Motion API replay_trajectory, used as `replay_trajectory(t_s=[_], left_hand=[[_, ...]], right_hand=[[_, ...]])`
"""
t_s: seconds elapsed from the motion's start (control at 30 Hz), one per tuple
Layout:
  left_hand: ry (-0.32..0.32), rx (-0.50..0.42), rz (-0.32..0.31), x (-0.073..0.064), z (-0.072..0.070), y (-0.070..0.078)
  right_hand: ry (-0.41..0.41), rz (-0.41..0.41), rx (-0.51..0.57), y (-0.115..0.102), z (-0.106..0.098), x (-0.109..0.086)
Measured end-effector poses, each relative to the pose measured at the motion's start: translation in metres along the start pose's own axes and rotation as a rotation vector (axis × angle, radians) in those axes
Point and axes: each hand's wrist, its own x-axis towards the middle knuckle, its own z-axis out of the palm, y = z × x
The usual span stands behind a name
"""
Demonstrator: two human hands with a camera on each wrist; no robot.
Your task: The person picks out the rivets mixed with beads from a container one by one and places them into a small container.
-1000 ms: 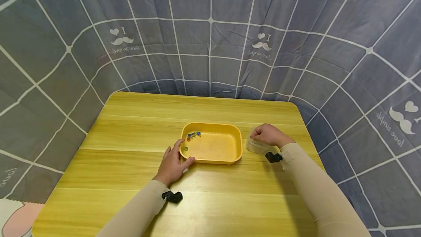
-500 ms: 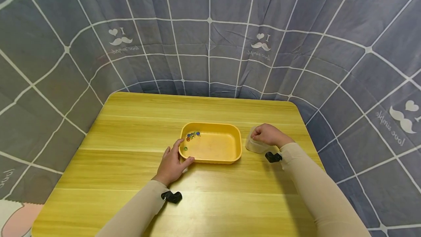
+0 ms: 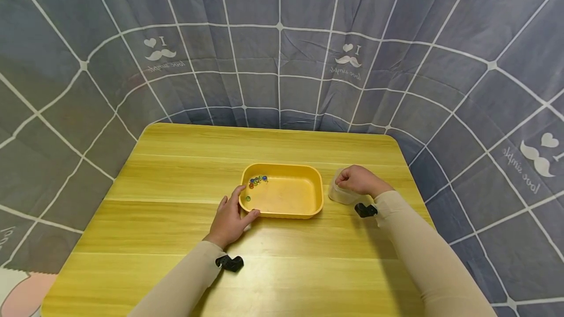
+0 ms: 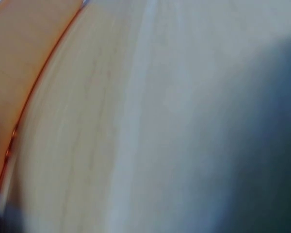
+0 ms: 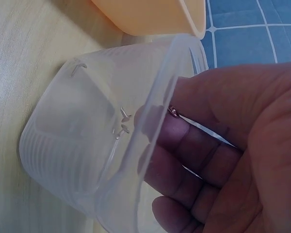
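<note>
My left hand [image 3: 228, 221] grips the near left corner of a yellow plastic tray [image 3: 319, 213], thumb at its front edge and fingers at its left rim. Several coloured glass marbles [image 3: 251, 186] lie in the tray's left part, mostly in its far corner. To the right, my right hand [image 3: 362, 180] reaches into a translucent plastic tub [image 3: 338, 196]. In the right wrist view its thumb and index finger pinch a small shiny metal piece [image 5: 173, 111]. More small metal pieces [image 5: 124, 114], with pin-like shanks, lie in the tub. Their exact kind is unclear.
The tray and tub stand side by side on a wood-grain table [image 3: 185, 175]. A grey checked curtain [image 3: 260, 53] hangs behind and beside the table. The left wrist view is blurred and shows mainly tabletop.
The head view has shifted very slightly. Both hands, the tray and the tub keep their places.
</note>
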Motion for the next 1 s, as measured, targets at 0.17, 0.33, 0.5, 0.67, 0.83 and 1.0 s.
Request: replay_trajectory(t_s=[0.17, 0.33, 0.5, 0.67, 0.83, 1.0], left_hand=[[-0.005, -0.003, -0.003, 0.000, 0.000, -0.001], [-0.007, 0.006, -0.002, -0.001, -0.001, -0.003], [-0.005, 0.000, 0.003, -0.003, -0.002, -0.004], [-0.007, -0.002, 0.007, -0.004, -0.004, -0.004], [-0.010, -0.005, 0.011, -0.005, -0.006, -0.005], [-0.012, 0.005, 0.026, -0.007, -0.008, -0.007]], right_hand=[[-0.004, 0.015, 0.002, -0.002, 0.002, -0.001], [-0.005, 0.024, -0.001, -0.006, 0.004, -0.003], [0.006, 0.019, -0.007, -0.009, 0.006, -0.004], [0.014, 0.023, -0.007, -0.010, 0.008, -0.005], [0.020, 0.020, -0.011, -0.013, 0.009, -0.007], [0.022, 0.016, -0.009, -0.015, 0.010, -0.010]])
